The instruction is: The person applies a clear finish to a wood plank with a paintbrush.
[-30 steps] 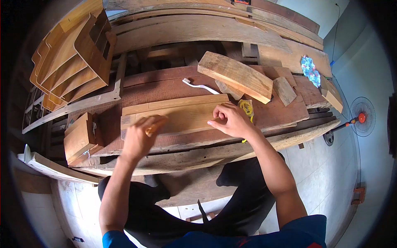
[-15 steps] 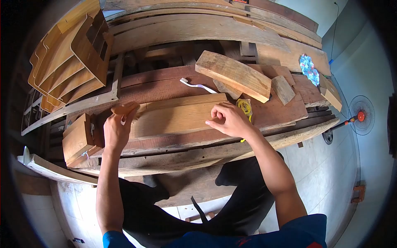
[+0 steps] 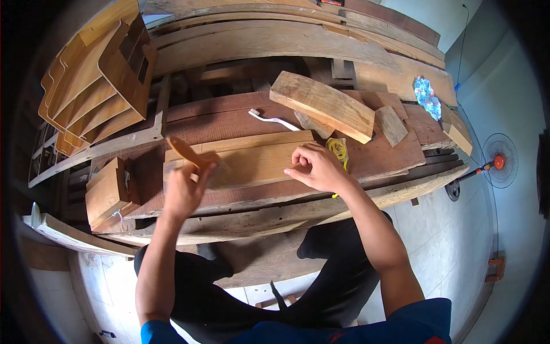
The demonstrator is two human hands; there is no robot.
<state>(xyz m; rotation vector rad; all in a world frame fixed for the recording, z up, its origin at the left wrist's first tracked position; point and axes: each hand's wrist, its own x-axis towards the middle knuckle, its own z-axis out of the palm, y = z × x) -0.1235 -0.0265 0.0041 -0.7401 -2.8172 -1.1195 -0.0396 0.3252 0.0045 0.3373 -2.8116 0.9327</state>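
My left hand (image 3: 186,192) is closed around a brush (image 3: 183,152) with a wooden handle. The handle points up and to the left, while the bristle end is blurred low over a light wooden board (image 3: 252,163). At the board's right end, my right hand (image 3: 316,166) lies with curled fingers and the thumb along the front edge, gripping that end. A narrow wooden strip (image 3: 258,141) runs along the board's far side. Just beyond sits a white toothbrush (image 3: 272,119). A yellow coiled tape (image 3: 339,150) is beside my right hand, partly hidden by it.
A thick wood block (image 3: 321,106) and smaller offcuts (image 3: 391,126) lie at the back right. On the left stand a wooden tiered rack (image 3: 94,86) and a wooden box-like block (image 3: 107,188). A blue patterned cloth (image 3: 427,97) and a fan (image 3: 499,162) are to the right.
My left hand has moved right along the board with the brush, whose handle now tilts up to the left. My right hand has stayed in place.
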